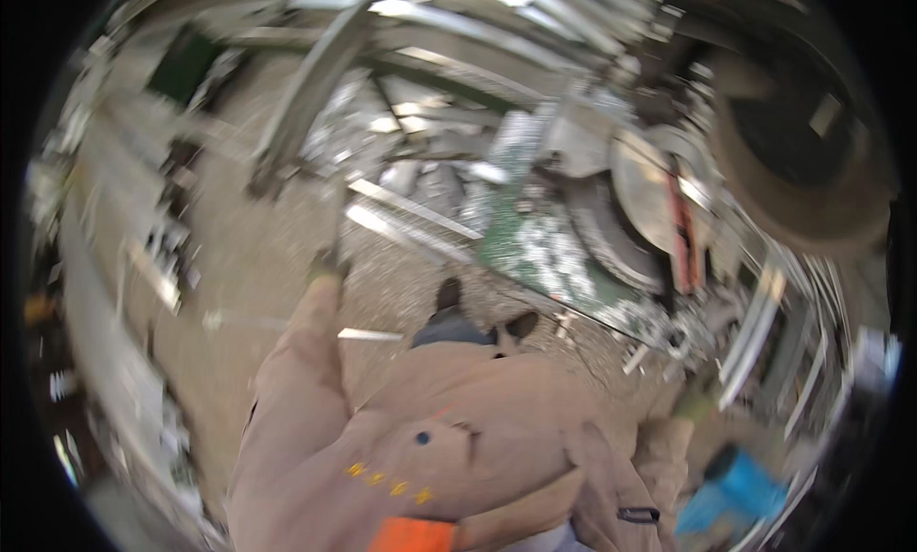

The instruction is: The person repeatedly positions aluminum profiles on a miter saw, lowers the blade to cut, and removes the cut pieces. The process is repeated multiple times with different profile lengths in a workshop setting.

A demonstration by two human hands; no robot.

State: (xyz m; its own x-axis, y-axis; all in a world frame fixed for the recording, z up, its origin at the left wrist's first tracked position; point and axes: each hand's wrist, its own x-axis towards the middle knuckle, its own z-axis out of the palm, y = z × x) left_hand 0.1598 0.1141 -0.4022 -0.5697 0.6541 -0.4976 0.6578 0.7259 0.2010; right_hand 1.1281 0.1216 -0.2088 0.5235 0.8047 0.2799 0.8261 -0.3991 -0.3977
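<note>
My left hand [330,264], in a dark greenish glove, reaches forward over the floor at the end of a tan sleeve. A thin greyish strip [338,208] shows just beyond it; blur hides whether the hand holds it. Low on the right, my right hand [697,404], also in a greenish glove, is beside metal offcuts. Its fingers are smeared too. In front of me to the right is a green machine table [501,237] strewn with silvery chips. On it stands a round-guarded machine, like a cut-off saw [645,189], with a red bar.
Long metal profiles [110,294] are heaped along the left. A grey beam [310,94] slants ahead, and pale strips [411,210] lie by the table. A large round brown-rimmed object [812,218] fills the upper right. Something bright blue [745,485] lies low on the right.
</note>
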